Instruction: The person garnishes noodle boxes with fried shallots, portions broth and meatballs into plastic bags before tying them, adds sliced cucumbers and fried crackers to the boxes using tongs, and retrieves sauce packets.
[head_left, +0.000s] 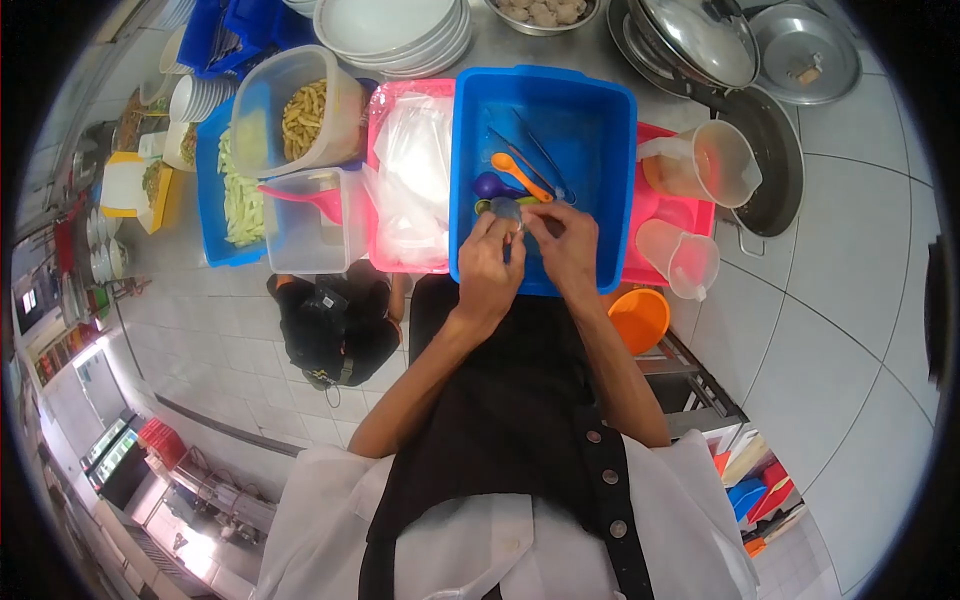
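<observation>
My left hand [488, 262] is closed, its fingers around a small greyish rounded object [506, 210] whose kind I cannot make out. Close beside it, my right hand [567, 243] has thumb and fingers pinched together; what they hold, if anything, is hidden. Both hands are over the near part of a blue tub [620, 180]. Just beyond the fingers in the tub lie a purple spoon [488, 185], an orange spoon [510, 166] and thin dark sticks [540, 150]. A bit of something yellow-green [483, 206] shows by the left fingers.
Left of the tub are a pink tray [440, 90] with clear plastic, a clear container [290, 215] and a tub of yellow pieces [255, 110]. At right are two plastic jugs [735, 165] and a pan [775, 140]. Plates [390, 25] stand behind. Another person [335, 325] is low down at left.
</observation>
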